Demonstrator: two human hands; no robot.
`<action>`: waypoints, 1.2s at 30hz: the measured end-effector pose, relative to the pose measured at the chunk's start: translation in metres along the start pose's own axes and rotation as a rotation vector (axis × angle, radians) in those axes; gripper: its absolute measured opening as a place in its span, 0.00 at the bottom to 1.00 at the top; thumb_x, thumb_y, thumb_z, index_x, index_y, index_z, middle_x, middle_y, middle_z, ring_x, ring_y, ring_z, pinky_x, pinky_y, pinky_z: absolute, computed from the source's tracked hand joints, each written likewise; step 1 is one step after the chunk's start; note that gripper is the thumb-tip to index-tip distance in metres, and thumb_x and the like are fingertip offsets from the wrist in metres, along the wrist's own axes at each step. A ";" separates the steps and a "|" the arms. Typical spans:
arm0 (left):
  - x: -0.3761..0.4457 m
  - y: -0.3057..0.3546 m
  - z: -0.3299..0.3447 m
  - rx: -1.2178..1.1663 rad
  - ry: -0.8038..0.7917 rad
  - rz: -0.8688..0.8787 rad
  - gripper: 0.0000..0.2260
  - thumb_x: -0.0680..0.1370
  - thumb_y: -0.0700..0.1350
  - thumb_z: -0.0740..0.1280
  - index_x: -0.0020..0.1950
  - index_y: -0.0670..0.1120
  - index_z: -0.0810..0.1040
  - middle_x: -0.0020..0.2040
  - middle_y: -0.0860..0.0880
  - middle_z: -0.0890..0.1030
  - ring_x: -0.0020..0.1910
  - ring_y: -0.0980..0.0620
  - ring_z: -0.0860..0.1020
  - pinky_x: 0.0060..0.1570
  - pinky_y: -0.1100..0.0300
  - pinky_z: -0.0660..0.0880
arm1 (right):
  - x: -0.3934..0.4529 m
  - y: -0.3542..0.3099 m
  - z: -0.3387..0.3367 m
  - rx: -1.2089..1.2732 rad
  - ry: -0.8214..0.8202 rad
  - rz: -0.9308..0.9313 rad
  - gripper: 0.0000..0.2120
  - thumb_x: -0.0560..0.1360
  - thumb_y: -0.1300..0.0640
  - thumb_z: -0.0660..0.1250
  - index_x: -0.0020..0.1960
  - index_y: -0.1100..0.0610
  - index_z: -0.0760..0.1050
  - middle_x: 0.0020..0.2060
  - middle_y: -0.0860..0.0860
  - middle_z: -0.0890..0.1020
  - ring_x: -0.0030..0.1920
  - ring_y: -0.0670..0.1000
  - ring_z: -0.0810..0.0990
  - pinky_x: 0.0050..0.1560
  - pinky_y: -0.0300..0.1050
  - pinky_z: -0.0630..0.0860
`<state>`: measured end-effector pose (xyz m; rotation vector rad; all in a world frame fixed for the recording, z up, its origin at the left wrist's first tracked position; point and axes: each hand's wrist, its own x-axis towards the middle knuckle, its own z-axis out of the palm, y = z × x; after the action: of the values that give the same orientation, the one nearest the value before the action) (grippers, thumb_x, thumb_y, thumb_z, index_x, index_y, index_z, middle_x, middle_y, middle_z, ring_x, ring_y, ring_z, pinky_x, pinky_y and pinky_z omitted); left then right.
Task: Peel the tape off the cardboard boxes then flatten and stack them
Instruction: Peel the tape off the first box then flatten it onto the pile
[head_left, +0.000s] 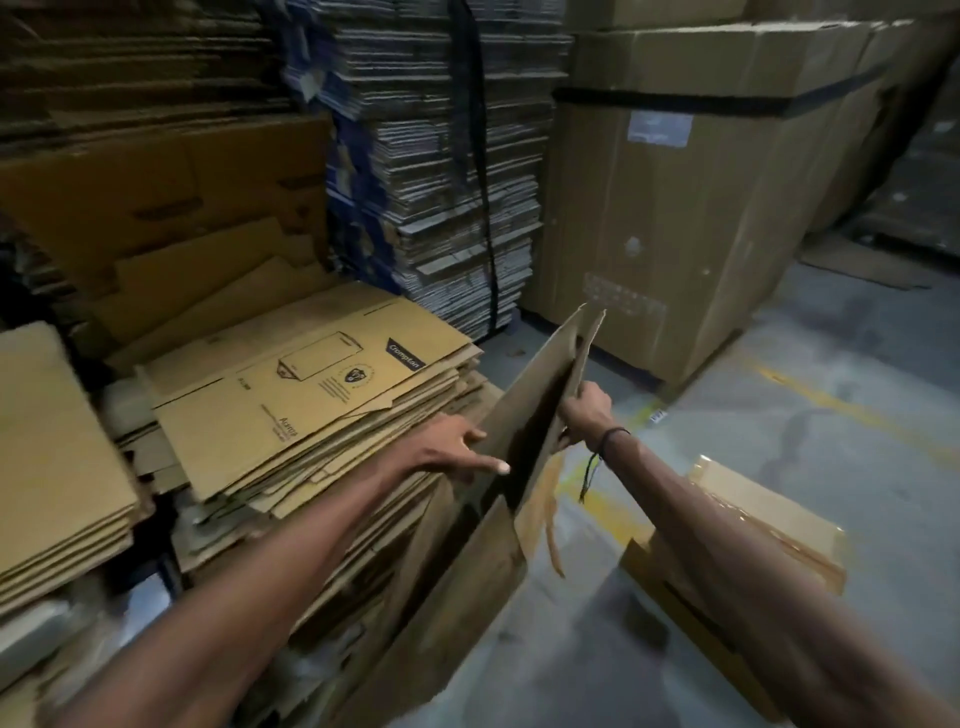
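Observation:
A flattened brown cardboard box stands on edge between my arms, tilted, beside the stack of flattened boxes. My right hand grips its right edge near the top. My left hand lies against its left face with fingers spread, the thumb and a finger touching the board. A loose strip of tape hangs from the box's lower edge. The top sheet of the stack carries black print and a dark label.
A taped, unflattened box sits on the floor under my right forearm. Tall strapped bundles of cardboard and a large carton stand behind. Another pile of sheets lies at the left. Grey floor with yellow lines runs to the right.

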<state>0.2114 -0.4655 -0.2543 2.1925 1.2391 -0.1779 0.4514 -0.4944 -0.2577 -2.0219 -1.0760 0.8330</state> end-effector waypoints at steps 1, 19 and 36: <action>-0.001 0.005 0.001 -0.034 0.014 -0.010 0.50 0.64 0.75 0.71 0.79 0.48 0.68 0.74 0.45 0.73 0.66 0.49 0.77 0.62 0.55 0.73 | 0.001 -0.013 0.003 0.024 0.001 0.006 0.08 0.75 0.64 0.61 0.51 0.64 0.75 0.49 0.60 0.80 0.48 0.60 0.80 0.47 0.48 0.79; -0.036 -0.001 -0.039 -0.063 0.431 -0.056 0.23 0.73 0.35 0.73 0.66 0.52 0.81 0.61 0.52 0.80 0.61 0.53 0.75 0.64 0.52 0.72 | 0.019 -0.076 0.049 0.181 -0.033 -0.232 0.47 0.68 0.47 0.76 0.79 0.59 0.56 0.74 0.60 0.65 0.53 0.57 0.80 0.55 0.51 0.82; -0.023 -0.177 -0.210 0.097 0.570 -0.222 0.13 0.72 0.37 0.73 0.46 0.52 0.72 0.45 0.54 0.69 0.47 0.51 0.71 0.35 0.58 0.64 | 0.121 -0.240 0.185 -0.377 -0.114 -1.171 0.25 0.70 0.29 0.70 0.47 0.51 0.77 0.41 0.46 0.79 0.39 0.49 0.77 0.34 0.45 0.74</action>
<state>0.0184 -0.2968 -0.1541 2.2625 1.8139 0.3309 0.2584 -0.2387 -0.1937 -1.1990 -2.2335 0.1074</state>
